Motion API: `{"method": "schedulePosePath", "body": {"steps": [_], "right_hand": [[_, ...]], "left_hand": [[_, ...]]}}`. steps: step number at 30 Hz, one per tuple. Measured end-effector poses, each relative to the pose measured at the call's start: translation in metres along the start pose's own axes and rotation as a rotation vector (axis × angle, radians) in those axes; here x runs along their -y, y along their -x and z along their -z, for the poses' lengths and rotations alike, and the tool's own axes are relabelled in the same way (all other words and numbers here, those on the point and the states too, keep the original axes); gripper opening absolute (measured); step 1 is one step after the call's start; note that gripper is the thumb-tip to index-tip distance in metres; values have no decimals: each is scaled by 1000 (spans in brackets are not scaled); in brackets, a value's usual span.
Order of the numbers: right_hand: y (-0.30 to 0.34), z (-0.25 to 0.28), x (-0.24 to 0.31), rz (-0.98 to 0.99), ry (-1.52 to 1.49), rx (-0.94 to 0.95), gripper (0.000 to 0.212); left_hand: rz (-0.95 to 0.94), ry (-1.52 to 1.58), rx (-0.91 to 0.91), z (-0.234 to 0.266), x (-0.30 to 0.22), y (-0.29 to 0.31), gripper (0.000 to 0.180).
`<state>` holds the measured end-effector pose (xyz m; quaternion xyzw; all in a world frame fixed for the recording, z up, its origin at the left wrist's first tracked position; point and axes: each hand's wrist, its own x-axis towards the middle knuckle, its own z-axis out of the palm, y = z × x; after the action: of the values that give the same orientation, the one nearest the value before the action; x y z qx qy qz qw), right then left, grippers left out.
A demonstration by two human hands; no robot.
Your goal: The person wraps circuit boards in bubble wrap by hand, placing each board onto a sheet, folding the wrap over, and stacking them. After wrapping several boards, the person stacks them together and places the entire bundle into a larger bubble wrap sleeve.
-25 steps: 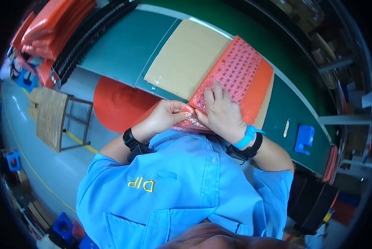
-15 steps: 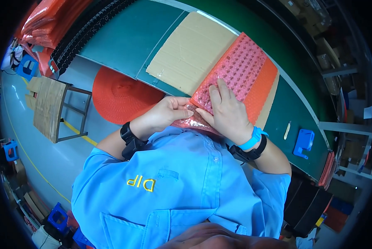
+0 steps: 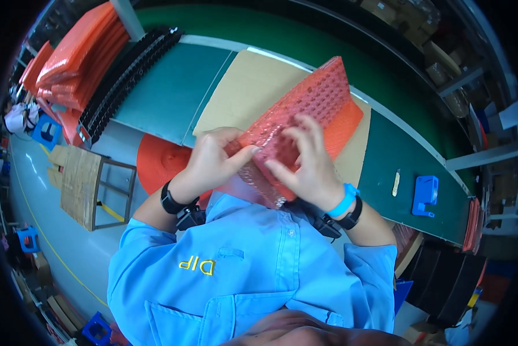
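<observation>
My left hand [image 3: 211, 158] pinches the near left corner of a red bubble-wrap pouch [image 3: 305, 98], thumb on top. Rows of small dark shapes show through the pouch. It is tilted up from a flat brown cardboard sheet [image 3: 241, 86], and a clear, shiny flap [image 3: 259, 181] hangs down toward my shirt. Over the pouch's near right part is my right hand [image 3: 312, 170], its fingers curved and apart; whether the fingertips touch the film I cannot tell.
The cardboard lies on a green bench [image 3: 161, 81]. To the right are a blue plastic holder [image 3: 425, 196] and a small pale strip [image 3: 395, 182]. Left stand a red roll [image 3: 158, 164], a wooden-topped stool [image 3: 80, 184], a black slotted rack [image 3: 129, 81] and stacked red bubble-wrap [image 3: 83, 49].
The pouch has been lifted and tilted off the cardboard, its near end raised with my left hand. My right hand's fingers have come away from lying flat on it. The view has shifted slightly.
</observation>
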<state>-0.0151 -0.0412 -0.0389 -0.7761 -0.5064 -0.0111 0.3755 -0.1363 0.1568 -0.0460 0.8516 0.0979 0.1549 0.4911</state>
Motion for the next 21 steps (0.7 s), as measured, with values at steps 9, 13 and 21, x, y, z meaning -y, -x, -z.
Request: {"method": "schedulePosePath", "body": {"steps": [9,13,21], "right_hand": [[-44,82,-138,-343,-343,-301,69],[-2,78,-141,-296,-521,-188,63],[83,58,-110,-300,-373,-426,67]], "left_hand": [[-479,-342,-52,45,-17,-3,19],[-486,-402,-94,59,-13,9,22],[-587,-397,-150,44,11,23,29]]}}
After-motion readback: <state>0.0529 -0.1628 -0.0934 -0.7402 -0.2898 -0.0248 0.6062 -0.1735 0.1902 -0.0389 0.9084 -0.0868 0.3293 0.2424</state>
